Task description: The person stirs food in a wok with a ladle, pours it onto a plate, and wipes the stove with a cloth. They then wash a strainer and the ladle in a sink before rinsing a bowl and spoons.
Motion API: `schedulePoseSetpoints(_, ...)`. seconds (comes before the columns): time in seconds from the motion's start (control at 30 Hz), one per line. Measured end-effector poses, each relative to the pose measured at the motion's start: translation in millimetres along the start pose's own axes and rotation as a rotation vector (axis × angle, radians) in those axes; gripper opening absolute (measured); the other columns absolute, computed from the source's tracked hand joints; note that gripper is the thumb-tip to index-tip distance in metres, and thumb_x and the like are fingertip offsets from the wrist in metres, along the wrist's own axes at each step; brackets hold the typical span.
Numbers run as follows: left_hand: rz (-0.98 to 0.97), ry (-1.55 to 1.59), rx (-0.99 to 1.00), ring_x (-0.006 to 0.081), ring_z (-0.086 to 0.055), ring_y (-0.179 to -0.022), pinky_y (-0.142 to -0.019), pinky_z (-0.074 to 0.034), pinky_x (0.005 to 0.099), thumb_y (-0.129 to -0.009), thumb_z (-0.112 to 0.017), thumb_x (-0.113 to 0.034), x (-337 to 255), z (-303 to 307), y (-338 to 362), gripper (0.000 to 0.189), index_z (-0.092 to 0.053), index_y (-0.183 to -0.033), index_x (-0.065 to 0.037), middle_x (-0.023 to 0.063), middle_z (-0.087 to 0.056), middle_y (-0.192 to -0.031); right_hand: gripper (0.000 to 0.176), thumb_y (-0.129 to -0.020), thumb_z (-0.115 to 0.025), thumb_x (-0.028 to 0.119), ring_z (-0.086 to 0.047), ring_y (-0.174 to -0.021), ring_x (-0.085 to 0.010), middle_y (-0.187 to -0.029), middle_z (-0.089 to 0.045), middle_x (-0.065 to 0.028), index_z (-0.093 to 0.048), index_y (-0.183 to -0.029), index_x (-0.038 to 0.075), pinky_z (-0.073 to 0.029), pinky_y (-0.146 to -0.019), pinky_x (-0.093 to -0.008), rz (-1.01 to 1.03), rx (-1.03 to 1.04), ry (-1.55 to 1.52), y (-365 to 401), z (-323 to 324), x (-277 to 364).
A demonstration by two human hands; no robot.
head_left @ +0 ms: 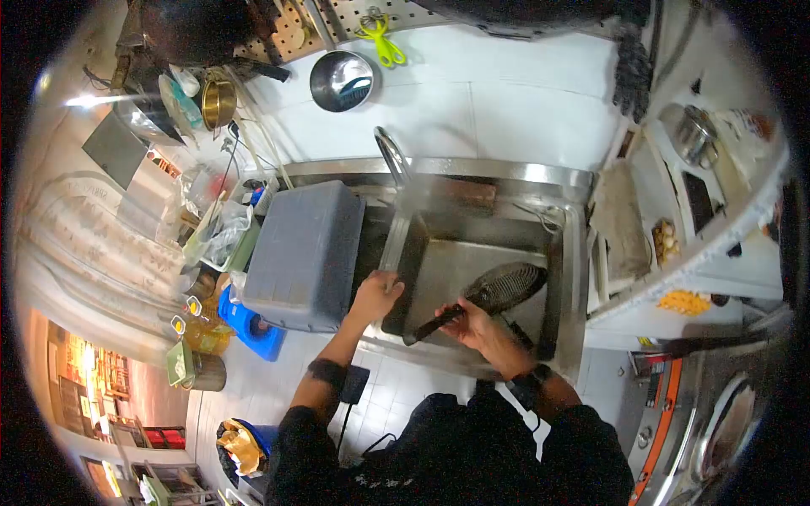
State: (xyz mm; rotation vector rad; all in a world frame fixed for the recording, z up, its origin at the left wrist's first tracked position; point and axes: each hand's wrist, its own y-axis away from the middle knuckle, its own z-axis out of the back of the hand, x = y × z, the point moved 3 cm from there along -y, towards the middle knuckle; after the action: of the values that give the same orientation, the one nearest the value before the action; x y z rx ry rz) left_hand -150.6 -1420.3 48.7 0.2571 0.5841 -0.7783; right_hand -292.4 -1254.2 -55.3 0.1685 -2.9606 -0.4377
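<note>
My right hand (477,325) is closed round the black handle (434,324) of a dark oval grill pan (510,285) with a ridged surface. The pan is tilted over the steel sink basin (451,261), its wide end toward the basin's right side. My left hand (377,297) is by the basin's left rim, its fingers curled in; whatever they hold, if anything, is hidden. Behind the basin rises a curved metal faucet (391,156). Part of a dark thing below the pan shows beside my right wrist, too covered to name.
An upturned grey plastic tub (299,253) stands left of the sink. A steel pan (341,81) and green scissors (384,42) hang on the back wall. White shelves (675,211) with pots and food stand at the right. A blue plastic item (251,327) lies below the tub.
</note>
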Motion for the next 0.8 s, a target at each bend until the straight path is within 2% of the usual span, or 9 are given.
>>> schedulePoseSetpoints(0.1, -0.126, -0.37, -0.077, 0.04, -0.05, -0.102, -0.089, -0.041, 0.0421, -0.079, -0.06, -0.028, 28.0, -6.3, -65.8, 0.04, -0.056, -0.11, -0.004, 0.0185, -0.052, -0.114, 0.038, -0.087, -0.054, 0.034, -0.062, -0.09, -0.0307, -0.093, -0.062, -0.0185, -0.057, -0.088, -0.004, -0.054, -0.074, -0.045, 0.024, -0.037, -0.119, -20.5, 13.4, 10.6)
schedulePoseSetpoints(0.13, -0.068, -0.411, 0.015, 0.04, -0.04, -0.113, -0.093, -0.037, 0.043, -0.079, -0.06, -0.029, 25.4, -3.3, -86.4, 0.045, -0.053, -0.114, -0.003, 0.0167, -0.044, -0.124, 0.038, -0.087, -0.054, 0.034, -0.062, -0.089, -0.0309, -0.091, -0.063, -0.0176, -0.058, -0.085, -0.003, -0.054, -0.074, -0.0452, 0.05, -0.004, -0.114, -26.8, 14.9, 16.0)
schedulePoseSetpoints(0.3, -0.208, -0.61, -0.13, 0.0357, -0.031, -0.122, -0.096, -0.032, 0.047, -0.077, -0.06, -0.03, 70.2, -15.9, -187.5, 0.057, -0.044, -0.123, 0.001, 0.0133, -0.04, -0.13, 0.029, -0.086, -0.058, 0.027, -0.06, -0.087, -0.0296, -0.084, -0.061, -0.0164, -0.058, -0.081, -0.001, -0.049, -0.08, -0.0433, 0.187, -0.323, -0.186, -41.6, 19.3, 31.2)
schedulePoseSetpoints(0.37, -0.231, -0.672, -0.146, 0.0343, -0.03, -0.123, -0.099, -0.027, 0.048, -0.078, -0.058, -0.029, 81.5, -20.7, -212.0, 0.048, -0.053, -0.116, 0.0, 0.0136, -0.043, -0.129, 0.027, -0.086, -0.059, 0.025, -0.059, -0.084, -0.0294, -0.082, -0.061, -0.0155, -0.058, -0.08, -0.001, -0.05, -0.079, -0.0412, 0.226, -0.429, -0.213, -42.2, 32.2, 24.6)
schedulePoseSetpoints(0.47, -0.245, -0.623, -0.083, 0.0332, -0.033, -0.122, -0.1, -0.024, 0.0478, -0.078, -0.056, -0.028, 82.6, -27.5, -229.8, 0.035, -0.064, -0.101, -0.002, 0.0151, -0.054, -0.116, 0.029, -0.089, -0.053, 0.027, -0.059, -0.08, -0.0292, -0.08, -0.06, -0.0152, -0.057, -0.083, -0.001, -0.049, -0.076, -0.041, 0.26, -0.415, -0.16, -42.4, 28.0, 28.5)
schedulePoseSetpoints(0.57, -0.231, -0.737, 0.197, 0.0323, -0.039, -0.117, -0.097, -0.029, 0.0482, -0.08, -0.053, -0.028, 85.9, -23.9, -220.1, 0.03, -0.069, -0.088, -0.004, 0.0148, -0.062, -0.101, 0.031, -0.09, -0.051, 0.029, -0.059, -0.081, -0.0297, -0.082, -0.06, -0.016, -0.057, -0.086, -0.001, -0.049, -0.076, -0.0412, 0.228, -0.385, -0.215, -41.1, 31.3, 17.0)
schedulePoseSetpoints(0.6, -0.325, -0.738, 0.105, 0.0341, -0.049, -0.105, -0.091, -0.036, 0.0465, -0.081, -0.054, -0.027, 90.7, -30.3, -223.4, 0.028, -0.067, -0.088, -0.003, 0.0141, -0.064, -0.089, 0.031, -0.09, -0.051, 0.029, -0.059, -0.082, -0.03, -0.083, -0.06, -0.0164, -0.057, -0.087, -0.001, -0.049, -0.076, -0.0411, 0.242, -0.377, -0.244, -43.6, 30.8, 22.9)
schedulePoseSetpoints(0.73, -0.456, -0.061, -0.326, 0.0372, -0.057, -0.082, -0.074, -0.044, 0.0432, -0.079, -0.058, -0.018, 37.7, -17.8, -212.0, 0.019, -0.061, -0.085, 0.0, 0.0174, -0.061, -0.082, 0.031, -0.09, -0.05, 0.029, -0.059, -0.088, -0.031, -0.093, -0.061, -0.0182, -0.058, -0.09, -0.001, -0.049, -0.077, -0.0415, 0.231, -0.422, -0.129, -45.0, 20.3, 13.5)
schedulePoseSetpoints(0.8, -0.368, 0.113, -0.241, 0.0367, -0.057, -0.083, -0.074, -0.044, 0.0435, -0.079, -0.059, -0.018, 36.1, -17.2, -212.1, 0.019, -0.061, -0.086, 0.001, 0.018, -0.061, -0.084, 0.031, -0.091, -0.05, 0.028, -0.059, -0.092, -0.0314, -0.098, -0.06, -0.0191, -0.058, -0.091, -0.002, -0.049, -0.079, -0.043, 0.171, -0.295, -0.102, -49.4, -5.0, 10.9)
